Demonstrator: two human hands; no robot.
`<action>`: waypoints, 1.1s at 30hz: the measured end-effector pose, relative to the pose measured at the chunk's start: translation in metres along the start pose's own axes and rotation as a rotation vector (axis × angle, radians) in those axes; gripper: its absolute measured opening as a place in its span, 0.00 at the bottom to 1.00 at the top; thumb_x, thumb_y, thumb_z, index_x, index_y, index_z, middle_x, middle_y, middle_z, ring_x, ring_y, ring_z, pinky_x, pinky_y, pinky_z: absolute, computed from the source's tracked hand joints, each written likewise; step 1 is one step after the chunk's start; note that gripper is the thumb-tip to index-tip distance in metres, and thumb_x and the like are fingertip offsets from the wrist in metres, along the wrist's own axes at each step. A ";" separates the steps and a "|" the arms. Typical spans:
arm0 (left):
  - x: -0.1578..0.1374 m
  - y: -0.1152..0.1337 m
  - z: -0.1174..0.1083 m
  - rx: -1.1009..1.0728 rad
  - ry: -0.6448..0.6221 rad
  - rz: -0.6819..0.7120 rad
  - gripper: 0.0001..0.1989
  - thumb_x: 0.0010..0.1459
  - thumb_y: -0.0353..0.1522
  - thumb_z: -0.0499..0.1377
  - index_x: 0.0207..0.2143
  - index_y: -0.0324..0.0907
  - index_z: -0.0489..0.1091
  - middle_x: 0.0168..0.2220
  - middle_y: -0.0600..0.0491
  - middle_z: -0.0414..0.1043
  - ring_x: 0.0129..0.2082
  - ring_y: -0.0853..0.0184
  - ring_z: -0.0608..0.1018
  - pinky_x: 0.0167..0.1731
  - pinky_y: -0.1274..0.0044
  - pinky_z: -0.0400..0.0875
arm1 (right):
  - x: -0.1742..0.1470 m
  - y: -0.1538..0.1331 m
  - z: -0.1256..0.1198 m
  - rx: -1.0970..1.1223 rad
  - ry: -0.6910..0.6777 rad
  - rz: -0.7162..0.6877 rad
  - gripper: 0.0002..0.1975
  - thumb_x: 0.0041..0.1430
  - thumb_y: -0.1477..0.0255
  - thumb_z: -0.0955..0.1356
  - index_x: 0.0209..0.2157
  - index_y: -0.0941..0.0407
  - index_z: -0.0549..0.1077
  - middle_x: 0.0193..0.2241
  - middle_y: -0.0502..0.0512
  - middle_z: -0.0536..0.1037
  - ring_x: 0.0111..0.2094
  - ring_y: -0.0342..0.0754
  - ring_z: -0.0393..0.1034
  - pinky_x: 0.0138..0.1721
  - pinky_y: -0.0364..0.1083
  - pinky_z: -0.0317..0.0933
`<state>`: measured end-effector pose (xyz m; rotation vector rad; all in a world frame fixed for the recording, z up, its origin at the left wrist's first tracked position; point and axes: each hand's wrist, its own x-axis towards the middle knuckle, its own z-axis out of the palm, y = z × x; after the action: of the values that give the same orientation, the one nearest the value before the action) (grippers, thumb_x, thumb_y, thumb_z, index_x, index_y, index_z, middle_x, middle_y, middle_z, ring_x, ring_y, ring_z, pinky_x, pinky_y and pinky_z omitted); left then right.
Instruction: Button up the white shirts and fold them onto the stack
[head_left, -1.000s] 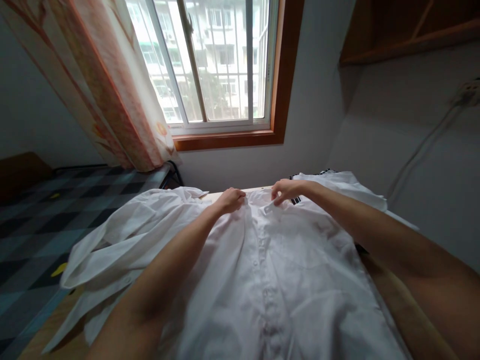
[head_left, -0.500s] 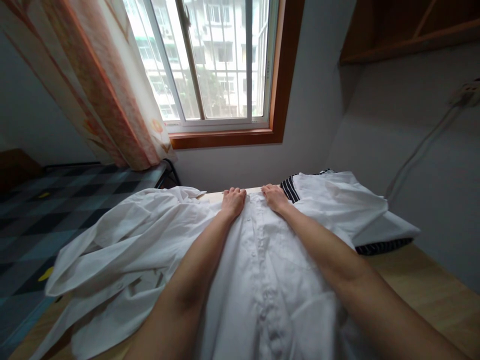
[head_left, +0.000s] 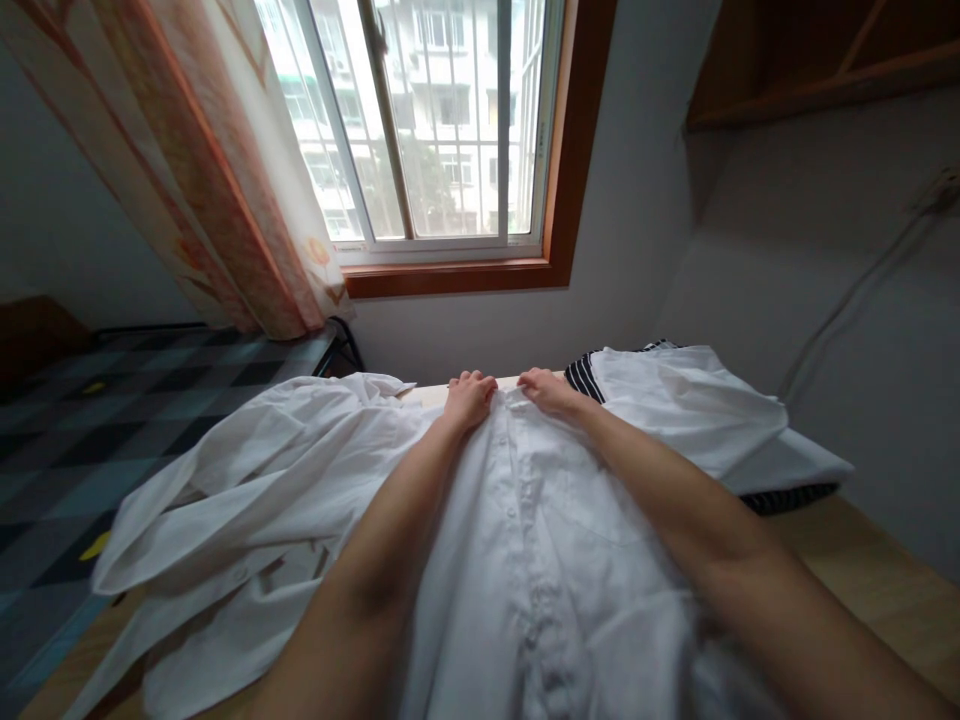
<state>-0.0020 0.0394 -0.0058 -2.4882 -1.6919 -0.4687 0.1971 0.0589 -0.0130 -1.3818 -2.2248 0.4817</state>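
A white button-up shirt (head_left: 517,520) lies spread over the wooden table, its button placket running down the middle towards me. At the shirt's far end, my left hand (head_left: 470,398) has its fingers curled over the fabric on the left of the placket. Just across from it, my right hand (head_left: 550,390) grips the same far edge with bent fingers. The fingertips of both hands are partly hidden. One long sleeve (head_left: 247,480) sprawls in loose folds to the left, its cuff near the table's front left.
White cloth with black-and-white striped fabric (head_left: 787,497) lies at the right on the wooden table (head_left: 885,560). A bed with a checked cover (head_left: 45,470) stands left. Behind are a curtain (head_left: 247,200) and a window (head_left: 450,150). A shelf (head_left: 817,105) hangs upper right.
My right hand has shifted slightly left, closer to my left hand, and the shirt's right front moved a little with it. The view has turned slightly left.
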 end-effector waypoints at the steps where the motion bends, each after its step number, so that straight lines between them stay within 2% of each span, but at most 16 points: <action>1: -0.003 0.003 0.001 0.038 0.048 -0.013 0.12 0.64 0.33 0.50 0.44 0.46 0.72 0.48 0.46 0.70 0.51 0.55 0.68 0.48 0.64 0.60 | -0.002 -0.001 0.005 -0.068 0.033 0.034 0.13 0.61 0.72 0.63 0.44 0.55 0.76 0.49 0.59 0.75 0.52 0.53 0.65 0.53 0.51 0.56; 3: -0.007 0.008 0.001 0.111 0.145 -0.043 0.12 0.63 0.34 0.53 0.46 0.44 0.71 0.52 0.43 0.66 0.54 0.52 0.65 0.51 0.62 0.59 | -0.008 -0.003 0.016 -0.215 0.112 0.128 0.19 0.64 0.69 0.61 0.54 0.54 0.70 0.59 0.60 0.67 0.61 0.57 0.55 0.60 0.58 0.47; 4: -0.009 0.011 0.000 0.141 0.154 -0.048 0.12 0.63 0.34 0.53 0.47 0.42 0.70 0.52 0.41 0.66 0.55 0.51 0.64 0.51 0.62 0.58 | -0.010 -0.003 0.021 -0.291 0.148 0.194 0.22 0.65 0.66 0.60 0.59 0.54 0.65 0.62 0.61 0.62 0.63 0.58 0.50 0.62 0.61 0.42; 6: -0.011 0.016 -0.002 0.182 0.079 -0.035 0.13 0.64 0.32 0.50 0.45 0.39 0.71 0.48 0.40 0.69 0.51 0.52 0.68 0.49 0.63 0.60 | -0.014 -0.005 0.029 -0.390 0.190 0.337 0.28 0.66 0.61 0.57 0.64 0.57 0.57 0.64 0.63 0.58 0.65 0.60 0.45 0.63 0.65 0.35; 9: -0.019 0.023 -0.008 0.197 -0.053 -0.001 0.15 0.65 0.30 0.46 0.42 0.36 0.72 0.43 0.40 0.72 0.47 0.56 0.72 0.48 0.66 0.63 | -0.017 -0.008 0.032 -0.441 0.228 0.519 0.30 0.67 0.60 0.54 0.65 0.60 0.55 0.64 0.66 0.59 0.65 0.63 0.45 0.62 0.68 0.31; 12: -0.044 0.032 -0.015 0.183 -0.062 0.031 0.17 0.65 0.35 0.47 0.47 0.37 0.71 0.53 0.39 0.69 0.56 0.54 0.68 0.55 0.62 0.58 | -0.019 -0.011 0.029 -0.425 0.302 0.592 0.31 0.67 0.61 0.55 0.66 0.61 0.52 0.64 0.68 0.58 0.64 0.64 0.46 0.61 0.68 0.32; 15: -0.081 0.042 -0.020 0.096 -0.117 0.053 0.27 0.65 0.44 0.45 0.59 0.38 0.63 0.65 0.41 0.56 0.65 0.51 0.55 0.61 0.57 0.49 | -0.026 -0.021 0.022 -0.388 0.395 0.449 0.28 0.67 0.66 0.55 0.65 0.61 0.55 0.63 0.68 0.59 0.64 0.61 0.48 0.62 0.63 0.39; 18: -0.110 0.048 -0.021 0.009 -0.243 0.075 0.35 0.64 0.51 0.42 0.65 0.40 0.53 0.68 0.42 0.48 0.68 0.52 0.50 0.63 0.56 0.44 | -0.047 -0.041 0.020 -0.376 0.421 0.242 0.25 0.67 0.68 0.55 0.62 0.62 0.60 0.64 0.67 0.59 0.65 0.56 0.48 0.63 0.56 0.41; 21: -0.120 0.049 -0.021 -0.022 -0.300 0.090 0.39 0.62 0.55 0.40 0.67 0.41 0.49 0.69 0.42 0.45 0.68 0.53 0.49 0.64 0.56 0.40 | -0.084 -0.061 0.027 -0.382 0.260 0.111 0.28 0.68 0.63 0.55 0.65 0.61 0.56 0.66 0.65 0.56 0.66 0.55 0.46 0.64 0.56 0.40; 25: -0.118 0.047 -0.023 -0.031 -0.330 0.119 0.42 0.61 0.57 0.40 0.68 0.39 0.47 0.69 0.41 0.43 0.69 0.53 0.46 0.64 0.56 0.38 | -0.132 -0.070 0.032 -0.383 -0.062 0.081 0.29 0.69 0.60 0.53 0.66 0.58 0.54 0.67 0.64 0.53 0.67 0.57 0.45 0.64 0.60 0.39; 28: -0.116 0.045 -0.025 -0.036 -0.363 0.150 0.42 0.62 0.56 0.38 0.68 0.38 0.46 0.69 0.41 0.42 0.69 0.54 0.45 0.64 0.58 0.38 | -0.153 -0.070 0.027 -0.375 -0.153 0.023 0.30 0.69 0.59 0.52 0.67 0.59 0.52 0.68 0.62 0.50 0.68 0.56 0.42 0.65 0.60 0.38; 33: -0.115 0.043 -0.024 -0.044 -0.335 0.170 0.36 0.65 0.52 0.36 0.67 0.40 0.48 0.69 0.44 0.44 0.69 0.57 0.47 0.64 0.58 0.39 | -0.193 -0.081 0.017 -0.332 -0.246 -0.198 0.32 0.68 0.59 0.55 0.67 0.62 0.51 0.67 0.64 0.49 0.68 0.55 0.41 0.66 0.58 0.37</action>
<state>-0.0064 -0.0856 -0.0140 -2.8401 -1.5606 -0.0760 0.2011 -0.1502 -0.0251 -1.2932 -2.7076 0.2289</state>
